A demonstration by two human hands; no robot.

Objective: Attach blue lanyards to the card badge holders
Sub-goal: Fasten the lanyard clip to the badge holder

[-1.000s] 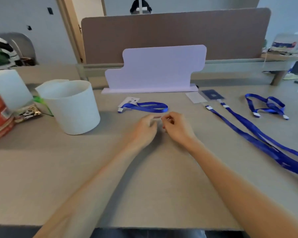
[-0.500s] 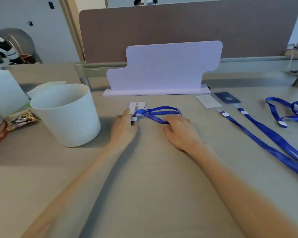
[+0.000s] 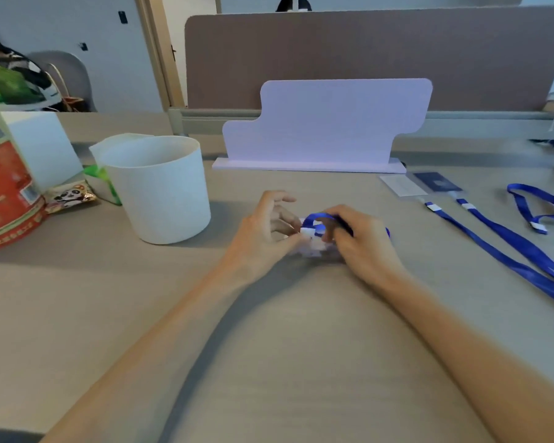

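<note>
My two hands meet at the middle of the table. My left hand (image 3: 263, 233) pinches the white end clip (image 3: 308, 232) of a blue lanyard (image 3: 315, 218), its other fingers spread. My right hand (image 3: 359, 239) curls round the same lanyard's loop. A small clear badge holder (image 3: 314, 247) lies blurred under the fingertips, partly hidden. At the right lie a clear badge holder (image 3: 398, 184) and a dark blue one (image 3: 437, 181), with long blue lanyards (image 3: 506, 247) trailing from them. Another coiled blue lanyard (image 3: 539, 206) lies far right.
A white bucket (image 3: 160, 190) stands left of my hands. Further left are a red snack bag (image 3: 4, 193), a white box (image 3: 42, 145) and a small panda packet (image 3: 69, 196). A pale purple stand (image 3: 327, 123) and a brown divider (image 3: 365, 59) close the back.
Both hands pulled the lanyard and small badge holder nearer to me and closer together. The left hand moved from the card to the lanyard's clip; the right hand now curls round the strap.
</note>
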